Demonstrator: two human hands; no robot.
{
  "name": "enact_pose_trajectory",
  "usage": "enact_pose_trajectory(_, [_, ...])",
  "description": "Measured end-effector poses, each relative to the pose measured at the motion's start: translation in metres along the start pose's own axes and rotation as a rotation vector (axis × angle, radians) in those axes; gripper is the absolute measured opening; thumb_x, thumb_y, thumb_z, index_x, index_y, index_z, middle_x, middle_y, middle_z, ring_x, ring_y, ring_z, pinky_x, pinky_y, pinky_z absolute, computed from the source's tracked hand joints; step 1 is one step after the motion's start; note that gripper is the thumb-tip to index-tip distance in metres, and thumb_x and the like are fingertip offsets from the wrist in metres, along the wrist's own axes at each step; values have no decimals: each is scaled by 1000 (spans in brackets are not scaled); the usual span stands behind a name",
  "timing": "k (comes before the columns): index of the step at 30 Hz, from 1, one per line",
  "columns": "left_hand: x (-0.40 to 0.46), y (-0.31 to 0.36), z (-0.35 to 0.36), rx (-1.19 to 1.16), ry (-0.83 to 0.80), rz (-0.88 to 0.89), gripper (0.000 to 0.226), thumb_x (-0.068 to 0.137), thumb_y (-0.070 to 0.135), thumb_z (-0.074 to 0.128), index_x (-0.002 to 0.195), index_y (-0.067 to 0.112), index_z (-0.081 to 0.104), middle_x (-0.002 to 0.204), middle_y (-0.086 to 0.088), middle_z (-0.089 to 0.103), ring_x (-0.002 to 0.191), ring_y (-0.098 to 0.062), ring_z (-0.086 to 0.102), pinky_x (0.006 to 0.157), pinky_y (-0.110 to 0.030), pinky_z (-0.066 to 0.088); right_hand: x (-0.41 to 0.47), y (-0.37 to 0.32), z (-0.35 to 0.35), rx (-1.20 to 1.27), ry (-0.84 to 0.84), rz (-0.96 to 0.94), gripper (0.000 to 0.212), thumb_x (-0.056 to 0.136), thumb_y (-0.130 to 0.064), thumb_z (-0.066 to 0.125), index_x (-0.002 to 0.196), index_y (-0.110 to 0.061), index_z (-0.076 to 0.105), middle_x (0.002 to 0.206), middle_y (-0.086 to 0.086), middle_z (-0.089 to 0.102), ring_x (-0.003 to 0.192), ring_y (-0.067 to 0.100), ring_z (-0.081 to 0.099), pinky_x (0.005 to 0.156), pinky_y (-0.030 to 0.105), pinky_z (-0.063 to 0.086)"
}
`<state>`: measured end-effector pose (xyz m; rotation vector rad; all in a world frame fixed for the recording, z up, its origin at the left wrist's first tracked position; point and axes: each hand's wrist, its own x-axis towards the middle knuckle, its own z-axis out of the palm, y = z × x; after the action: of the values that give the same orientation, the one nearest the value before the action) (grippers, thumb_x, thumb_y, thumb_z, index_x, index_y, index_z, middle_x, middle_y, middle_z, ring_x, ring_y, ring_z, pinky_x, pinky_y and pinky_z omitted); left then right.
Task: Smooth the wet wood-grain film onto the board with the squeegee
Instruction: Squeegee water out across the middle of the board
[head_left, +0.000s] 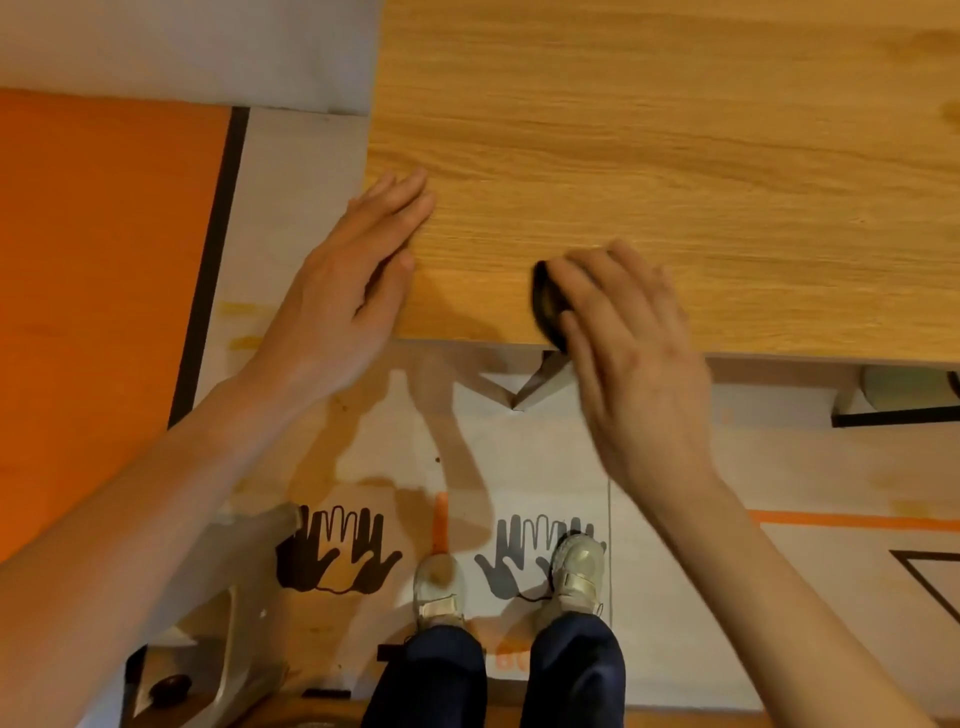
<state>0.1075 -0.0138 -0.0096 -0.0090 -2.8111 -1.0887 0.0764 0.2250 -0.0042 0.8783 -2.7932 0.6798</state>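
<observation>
Seen from above, looking down past two bare forearms to the floor. No readable brand or words anywhere; only printed hand silhouettes (337, 553) in black on the pale floor covering (675, 623), a grey pair (519, 551) to their right partly covered by a shoe, and a scrap of orange lettering between the knees, too cut off to read. Wood-grain film (675, 156) spread over the board, filling the far right of the view, its near edge (467, 340) running left to right just in front of the hands. Left hand (348, 291) laid flat with fingers straight and together, resting on the film at its near left corner, holding nothing. Right hand (634, 353) blurred, fingers curled over a dark squeegee (548, 304) pressed on the film near the near edge; only the tool's dark left end visible, its shape hard to make out. Orange panel (104, 286) with a dark border at far left. Beneath the board's near edge, folded pale material (524, 387), indistinct. Pale shoes (576, 571) and dark trouser legs (576, 675) at the bottom. Small dark object (169, 688) at the lower left, unidentifiable. Orange stripe (852, 521) on the floor covering at right.
</observation>
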Motion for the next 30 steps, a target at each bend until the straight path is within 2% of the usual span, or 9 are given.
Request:
enact_pose_trajectory(3, [-1, -4, -3, -15, -22, 30, 45, 110, 14, 41, 156, 10, 38, 165, 1, 29, 154, -6, 16, 124, -16, 13, -7, 3, -1, 54, 143, 161, 38, 104, -18, 35, 138, -10, 52, 141, 8, 52, 141, 28, 35, 122, 46, 12])
enact_pose_trajectory(6, [-1, -9, -6, -27, -53, 53, 45, 111, 14, 38, 156, 9, 37, 165, 0, 29, 155, -10, 15, 123, -14, 12, -8, -35, 16, 152, 210, 247, 46, 103, -19, 27, 143, -6, 45, 149, 10, 44, 147, 28, 25, 123, 45, 6])
enact_pose_trajectory(12, [3, -17, -10, -49, -59, 65, 44, 111, 10, 33, 154, 8, 39, 165, -2, 32, 155, -11, 18, 123, -15, 14, 2, -94, 65, 135, 134, 3, 59, 94, 2, 42, 150, -5, 24, 159, 13, 21, 150, 27, 7, 123, 42, -1])
enact_pose_trajectory(15, [1, -18, -5, -40, -30, 84, 42, 111, 8, 34, 152, 5, 42, 163, -6, 35, 155, -14, 20, 123, -18, 16, -7, -59, 64, 61, 157, -154, 64, 92, 8, 57, 147, -7, 27, 155, 9, 22, 148, 25, 14, 122, 43, 6])
enact_pose_trajectory(17, [1, -18, -1, -47, 0, 98, 41, 110, 7, 35, 150, 3, 44, 161, -8, 37, 155, -19, 22, 124, -20, 18, -15, -39, 58, 39, 219, -129, 59, 92, 6, 61, 144, -6, 34, 152, 11, 29, 146, 27, 21, 122, 45, 12])
enact_pose_trajectory(20, [1, -20, 3, -64, 30, 118, 40, 110, 4, 35, 148, 0, 46, 160, -12, 39, 155, -25, 25, 125, -26, 21, -15, -53, 60, 117, 209, -42, 46, 101, -8, 47, 145, -3, 34, 154, 20, 28, 147, 31, 15, 122, 50, 11])
enact_pose_trajectory(24, [-1, -21, 5, -130, 72, 96, 40, 109, 2, 33, 147, -2, 46, 158, -15, 41, 154, -28, 28, 126, -34, 24, -2, -93, 74, 188, 104, -120, 47, 100, -2, 33, 146, 1, 25, 156, 17, 17, 148, 30, 8, 123, 43, 1])
enact_pose_trajectory(27, [-1, -21, 4, -111, 67, 85, 41, 109, 1, 33, 148, -1, 45, 158, -13, 41, 154, -24, 27, 125, -31, 22, 2, -83, 72, 155, 123, -199, 42, 104, -4, 18, 144, -2, 31, 153, 17, 31, 146, 27, 19, 123, 42, 9])
enact_pose_trajectory(30, [-1, -20, 3, -61, 49, 88, 41, 109, 2, 33, 149, 2, 46, 159, -10, 40, 154, -22, 26, 125, -26, 20, -8, -46, 57, 64, 166, -271, 35, 105, -3, 32, 139, 1, 43, 147, 19, 42, 141, 32, 34, 121, 45, 19])
